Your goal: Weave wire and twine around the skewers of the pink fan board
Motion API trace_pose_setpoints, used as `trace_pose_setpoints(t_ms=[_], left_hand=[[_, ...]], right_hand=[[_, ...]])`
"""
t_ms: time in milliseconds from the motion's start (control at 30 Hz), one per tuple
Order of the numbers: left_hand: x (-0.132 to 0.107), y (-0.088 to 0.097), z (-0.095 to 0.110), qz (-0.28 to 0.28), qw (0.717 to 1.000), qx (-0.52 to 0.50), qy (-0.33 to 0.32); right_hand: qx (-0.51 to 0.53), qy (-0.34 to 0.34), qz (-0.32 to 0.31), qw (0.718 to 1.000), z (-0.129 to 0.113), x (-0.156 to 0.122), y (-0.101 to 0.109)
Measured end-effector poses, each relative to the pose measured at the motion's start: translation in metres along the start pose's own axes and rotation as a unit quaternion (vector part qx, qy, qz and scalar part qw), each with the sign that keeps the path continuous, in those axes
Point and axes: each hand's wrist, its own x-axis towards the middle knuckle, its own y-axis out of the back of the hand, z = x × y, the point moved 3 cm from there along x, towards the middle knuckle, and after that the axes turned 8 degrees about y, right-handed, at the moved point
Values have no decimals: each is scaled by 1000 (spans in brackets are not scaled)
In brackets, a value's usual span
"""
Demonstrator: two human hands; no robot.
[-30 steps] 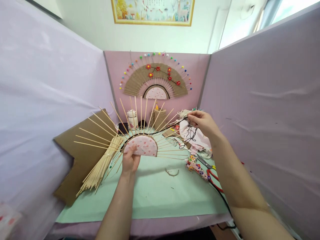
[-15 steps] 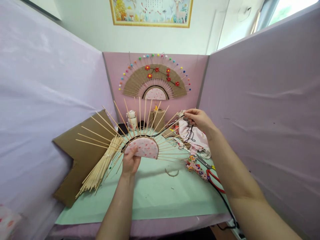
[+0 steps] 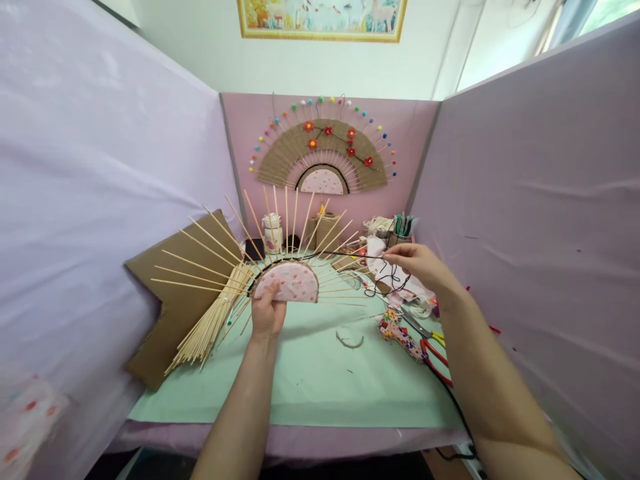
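My left hand (image 3: pixel 269 311) grips a half-round fan base (image 3: pixel 295 283) covered in pink floral cloth, thumb on its front. Thin wooden sticks (image 3: pixel 286 223) spread out from its curved edge like rays. A black cord (image 3: pixel 345 254) lies along the left and top of that curve, then runs off to the right. Its far part is pinched between the fingertips of my right hand (image 3: pixel 413 260), held out to the right of the fan base. Loose loops of the cord hang below those fingers.
A bundle of sticks (image 3: pixel 213 320) and brown cardboard (image 3: pixel 185 280) lie at left. At right are a flower-patterned glue gun (image 3: pixel 400 333), red-handled scissors (image 3: pixel 435 360) and pink cloth (image 3: pixel 385 267). Behind stand a white bottle (image 3: pixel 273 233) and a twine roll (image 3: pixel 327 230). A finished fan (image 3: pixel 323 143) hangs on the back panel.
My right hand has moved lower and a little to the right, so the cord now runs flatter. The view has shifted slightly. My left hand still holds the fan base.
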Motion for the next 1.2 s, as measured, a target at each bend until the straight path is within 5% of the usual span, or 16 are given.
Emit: trace_pose_setpoints(t_ms=[133, 300, 433, 600, 800, 967, 1067, 1200], left_hand=[[-1, -1, 3, 9, 1000, -7, -29], [0, 0, 6, 37, 998, -21, -54], [0, 1, 7, 37, 998, -19, -51], [1, 3, 7, 35, 999, -24, -26], [-1, 2, 5, 26, 998, -51, 9], [-4, -1, -3, 8, 997, -49, 54], [-7, -10, -12, 4, 996, -51, 79], [-12, -31, -32, -25, 986, -53, 153]], right_hand=[[-29, 12, -108, 994, 6, -21, -34], [-52, 41, -313, 948, 10, -61, -114], [-69, 60, -347, 933, 13, -73, -155], [-80, 95, -249, 961, 14, -59, -158], [89, 11, -203, 975, 20, -56, -176], [367, 4, -29, 930, 26, -57, -196], [392, -34, 70, 917, 32, -54, -196], [382, -32, 89, 919, 32, -48, -183]])
